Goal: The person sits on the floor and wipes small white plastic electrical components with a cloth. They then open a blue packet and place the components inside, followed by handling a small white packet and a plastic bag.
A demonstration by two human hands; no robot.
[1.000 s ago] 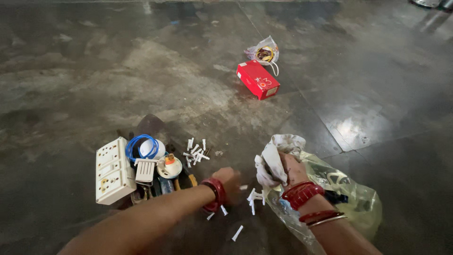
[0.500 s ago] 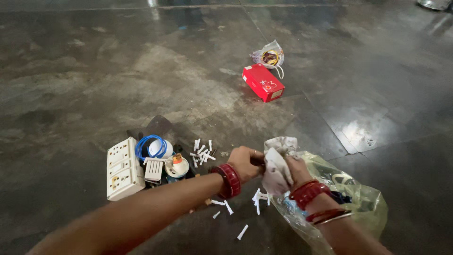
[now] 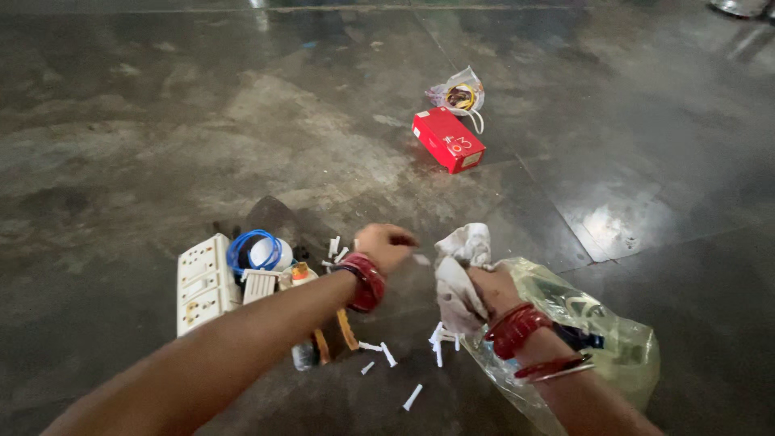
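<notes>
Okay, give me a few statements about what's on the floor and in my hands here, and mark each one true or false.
1. The right hand grips a white cloth. True.
2. The red box lies inside the clear plastic bag. False: it lies apart on the floor, farther away.
3. The left hand rests flat on the white socket board. False: it is raised, to the right of the board.
4. Small white plastic pieces lie scattered on the floor. True.
</notes>
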